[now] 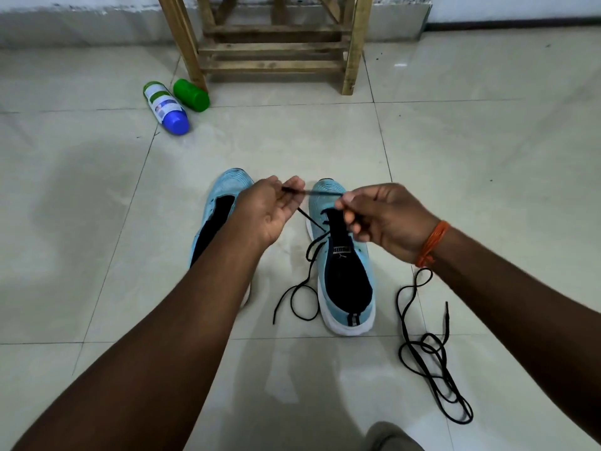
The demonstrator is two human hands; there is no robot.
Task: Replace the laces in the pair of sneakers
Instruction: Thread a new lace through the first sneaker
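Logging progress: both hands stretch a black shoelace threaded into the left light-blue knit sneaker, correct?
Not quite. The head view shows the left hand and right hand stretching the black shoelace, but it is threaded into the right light-blue knit sneaker, not the left.

Domestic room indicated. Floor (pixel 455 141) laid with large glossy pale tiles. Plain white wall (pixel 520 8) seen behind. Rough wooden stand (pixel 276 56) placed against wall. Blue-capped bottle (pixel 166 107) and green container (pixel 191 95) left lying on tiles.
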